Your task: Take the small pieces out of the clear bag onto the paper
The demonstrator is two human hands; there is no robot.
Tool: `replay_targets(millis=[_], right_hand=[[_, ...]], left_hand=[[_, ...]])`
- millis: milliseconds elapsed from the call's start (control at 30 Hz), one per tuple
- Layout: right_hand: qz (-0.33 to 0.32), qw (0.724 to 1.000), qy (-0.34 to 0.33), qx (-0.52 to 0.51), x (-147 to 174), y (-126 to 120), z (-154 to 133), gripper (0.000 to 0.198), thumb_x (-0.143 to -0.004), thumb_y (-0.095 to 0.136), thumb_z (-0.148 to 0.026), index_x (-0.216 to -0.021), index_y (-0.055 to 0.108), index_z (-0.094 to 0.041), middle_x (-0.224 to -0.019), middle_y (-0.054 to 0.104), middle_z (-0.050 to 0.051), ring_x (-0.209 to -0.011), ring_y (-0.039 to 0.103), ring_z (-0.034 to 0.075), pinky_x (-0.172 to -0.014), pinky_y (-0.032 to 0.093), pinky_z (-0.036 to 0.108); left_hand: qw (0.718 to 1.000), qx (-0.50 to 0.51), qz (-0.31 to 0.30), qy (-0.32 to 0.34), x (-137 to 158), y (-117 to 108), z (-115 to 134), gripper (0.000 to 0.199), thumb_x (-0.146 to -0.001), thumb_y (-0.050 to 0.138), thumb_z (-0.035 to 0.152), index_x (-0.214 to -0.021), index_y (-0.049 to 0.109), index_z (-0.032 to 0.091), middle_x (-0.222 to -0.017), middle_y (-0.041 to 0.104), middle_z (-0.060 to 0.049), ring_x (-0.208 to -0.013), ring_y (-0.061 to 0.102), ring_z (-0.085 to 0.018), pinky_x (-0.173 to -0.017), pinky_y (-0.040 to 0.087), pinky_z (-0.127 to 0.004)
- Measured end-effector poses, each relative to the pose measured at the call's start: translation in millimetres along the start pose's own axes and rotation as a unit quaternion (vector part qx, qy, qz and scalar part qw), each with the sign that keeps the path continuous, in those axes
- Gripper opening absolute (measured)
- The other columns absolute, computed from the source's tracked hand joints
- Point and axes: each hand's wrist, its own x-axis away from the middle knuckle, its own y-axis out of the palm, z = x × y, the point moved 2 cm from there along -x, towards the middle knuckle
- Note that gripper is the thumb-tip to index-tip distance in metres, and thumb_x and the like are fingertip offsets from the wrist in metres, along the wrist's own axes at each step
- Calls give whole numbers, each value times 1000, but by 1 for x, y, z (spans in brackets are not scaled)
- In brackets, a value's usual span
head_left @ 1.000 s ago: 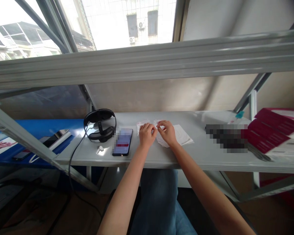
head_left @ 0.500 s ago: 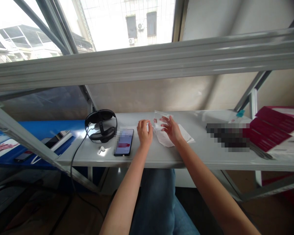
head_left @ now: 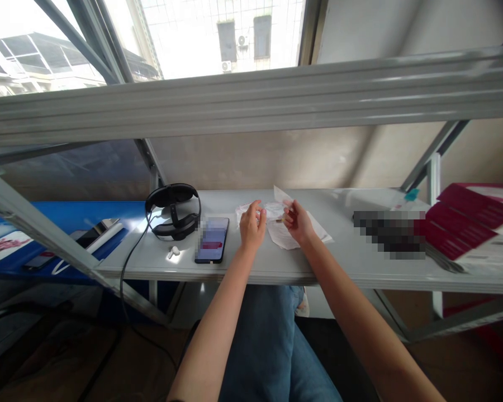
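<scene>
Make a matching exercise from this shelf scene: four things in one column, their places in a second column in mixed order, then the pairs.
Things
1. headset
2. earbud
3. phone
4. red booklets

Places
A. far right end of the shelf
B. flat, screen lit, just left of the left hand
C. small and white, in front of the headset
D. left end, a black cable hanging from it over the edge

Pairs: 1-D, 2-C, 3-B, 4-A

A pixelated patch (head_left: 389,234) hides whatever lies on the shelf (head_left: 343,268), and the red booklets (head_left: 478,215) run off the right edge.
</scene>
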Motion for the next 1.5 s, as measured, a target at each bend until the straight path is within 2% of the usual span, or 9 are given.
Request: replay_targets(millis=[100, 200, 500, 767, 967, 1067, 1300, 1400, 1500], right_hand=[[-5, 999, 32, 24, 5, 9, 3, 38, -73, 52, -57, -70, 52, -19, -45, 38, -6, -32, 23, 4, -29, 17, 18], [-48, 996, 46, 56, 9, 16, 4, 40, -74, 52, -56, -62, 48, -18, -45, 33, -7, -34, 23, 3, -31, 16, 17], [-52, 994, 83, 52, 9, 16, 6, 39, -74, 53, -54, -60, 40, -19, -42, 21, -10, -34, 13, 3, -33, 8, 17], [-49, 994, 83, 49, 11, 18, 8, 45, -71, 56, -54, -58, 29, -21, -44, 15, -11, -35, 11, 3, -33, 6, 18], [-3, 975, 6, 223, 10, 6, 2, 46, -72, 49, -58, -53, 29, -21, -42, 27, -8, -36, 18, 5, -36, 12, 21], [-4, 919, -59, 391, 8, -5, -5, 46, -77, 43, -56, -51, 33, -20, -44, 33, -5, -41, 27, 7, -42, 19, 22], [-69, 641, -117, 755, 13, -14, -6, 41, -86, 34, -45, -70, 60, -19, -68, 62, 5, -61, 52, 14, -52, 24, 24], [-86, 580, -114, 802, 17, -12, -2, 41, -88, 30, -45, -83, 62, -21, -77, 66, 6, -68, 57, 17, -54, 27, 25], [-92, 551, -111, 822, 19, -10, -1, 42, -89, 27, -44, -90, 62, -21, -81, 66, 7, -72, 59, 19, -56, 29, 25]], left_hand=[[999, 30, -39, -19, 0, 1, 1, 39, -89, 38, 36, -126, 40, 23, -89, 65, -3, -72, 59, -14, -72, 44, -27], [997, 30, -56, -36, 0, 1, 1, 35, -88, 38, 36, -118, 50, 22, -89, 66, -4, -74, 60, -14, -72, 46, -26], [998, 67, -16, -12, 1, -3, 7, 23, -84, 44, 21, -97, 63, 18, -94, 66, -6, -80, 59, -12, -68, 47, -23], [986, 129, 3, -102, 11, -11, 3, 23, -81, 49, 24, -98, 63, 17, -95, 67, -7, -75, 61, -13, -69, 49, -24], [965, 177, 22, -192, 21, -23, -10, 22, -80, 48, 26, -94, 61, 15, -93, 66, -8, -70, 62, -13, -67, 50, -25], [966, 133, -32, -218, 28, -34, -8, 20, -80, 49, 27, -89, 62, 16, -88, 67, -6, -71, 62, -14, -66, 48, -25], [963, -173, -115, -171, 44, -58, 6, 11, -74, 56, 27, -83, 58, 21, -83, 63, -2, -78, 58, -19, -76, 43, -33], [948, -276, -90, -132, 47, -62, 12, 18, -71, 59, 27, -87, 56, 21, -98, 58, -6, -95, 52, -25, -81, 40, -38], [946, -300, -86, -93, 45, -59, 16, 25, -72, 57, 27, -97, 54, 22, -112, 51, -8, -102, 48, -25, -83, 39, -38]])
